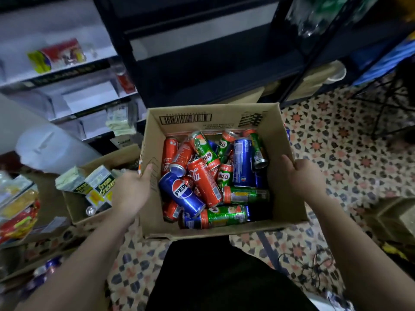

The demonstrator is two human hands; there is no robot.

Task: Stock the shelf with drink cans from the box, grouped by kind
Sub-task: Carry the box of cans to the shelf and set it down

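Above a patterned tile floor (pixel 336 135), before a dark shelf (pixel 202 70), the left hand (pixel 132 189) and right hand (pixel 303 173) clasp the walls of a cardboard box (pixel 224 117). Inside, loose mixed cans (pixel 213 176) could shift and tip it from that side grip.

Box (pixel 213 113) open on top, cans (pixel 202 180) heaped loose inside, reachable from above. Left hand (pixel 132 189) and right hand (pixel 303 176) hold the box's side walls. Black shelf (pixel 202 41) just behind the box, its tiers open in front. Second carton (pixel 74 207) crowds the left; patterned floor (pixel 336 135) free on the right.
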